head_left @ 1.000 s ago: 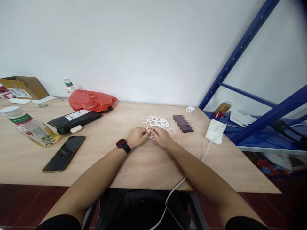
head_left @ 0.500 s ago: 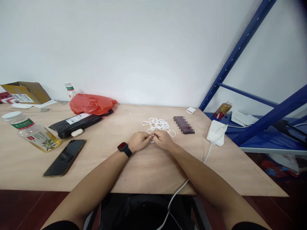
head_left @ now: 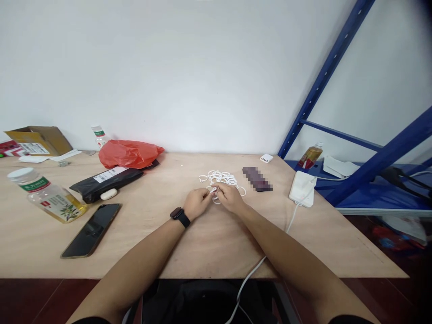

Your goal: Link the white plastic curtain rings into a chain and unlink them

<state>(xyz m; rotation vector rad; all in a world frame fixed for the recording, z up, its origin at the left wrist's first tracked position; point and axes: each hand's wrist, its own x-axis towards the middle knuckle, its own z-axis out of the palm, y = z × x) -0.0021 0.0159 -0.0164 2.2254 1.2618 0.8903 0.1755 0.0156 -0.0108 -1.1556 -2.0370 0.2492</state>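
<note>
Near the middle of the pale wooden table (head_left: 216,252), your two bare hands meet at the fingertips. Your left hand (head_left: 196,202), with a black smartwatch (head_left: 180,216) strapped on its wrist, has its thumb and forefinger pinched together on a small white plastic piece (head_left: 213,190). Your right hand (head_left: 230,198) comes to it from the other side, fingers curled and their tips drawn in on the same piece; you hide part of it, so its full shape cannot be told.

Just beyond your fingers lies a loose pile of thin white plastic rings (head_left: 222,177), overlapping one another. One white ring with a small tab (head_left: 203,178) sits at the pile's left edge, another plain-looking white ring (head_left: 241,191) lies just beside your right hand, and the curve of one more white ring (head_left: 217,201) shows below your fingertips.

To the right of the pile you have a dark, pixel-blurred oblong (head_left: 257,179), then a white power strip (head_left: 302,189) whose white cable (head_left: 251,272) runs under your right forearm and over the table's front edge. Well off to your left lie a black-screened phone (head_left: 91,231), a smooth white oval case (head_left: 108,194) touching a black plastic parcel (head_left: 111,180), and a crumpled red plastic bag (head_left: 130,154).
</note>
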